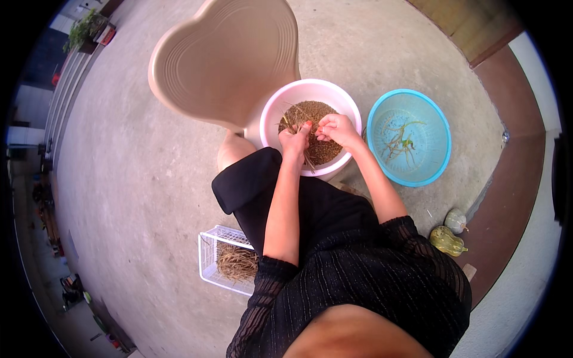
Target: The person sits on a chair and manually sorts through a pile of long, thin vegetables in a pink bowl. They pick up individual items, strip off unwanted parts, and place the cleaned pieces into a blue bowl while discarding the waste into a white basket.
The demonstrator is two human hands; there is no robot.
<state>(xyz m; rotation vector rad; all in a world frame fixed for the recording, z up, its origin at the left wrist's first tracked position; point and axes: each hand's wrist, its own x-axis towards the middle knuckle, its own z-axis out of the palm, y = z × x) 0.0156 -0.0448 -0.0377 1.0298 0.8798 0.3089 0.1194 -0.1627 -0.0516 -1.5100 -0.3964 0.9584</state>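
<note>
A pink plastic basin (267, 112) stands before me, with a heap of small brown seeds or grain (329, 150) in it. Over the heap, my left hand (294, 139) is closed round a small bunch of dry stalks (291, 118), whose ends stick out above and below the fist. My right hand (336, 129) is just right of it, thumb and fingertips pinched together over the grain; whether something small is between them cannot be told. A blue plastic basin (443, 129) to the right holds a few thin stalks and a green bit (408, 143).
A beige plastic chair (224, 58) stands beyond the pink basin, to the left. A white plastic basket (201, 264) with dry stalks (237, 263) sits by my left side. Two squashes (447, 240) lie on the concrete floor (147, 192) at the right, near a brown wall base (515, 179).
</note>
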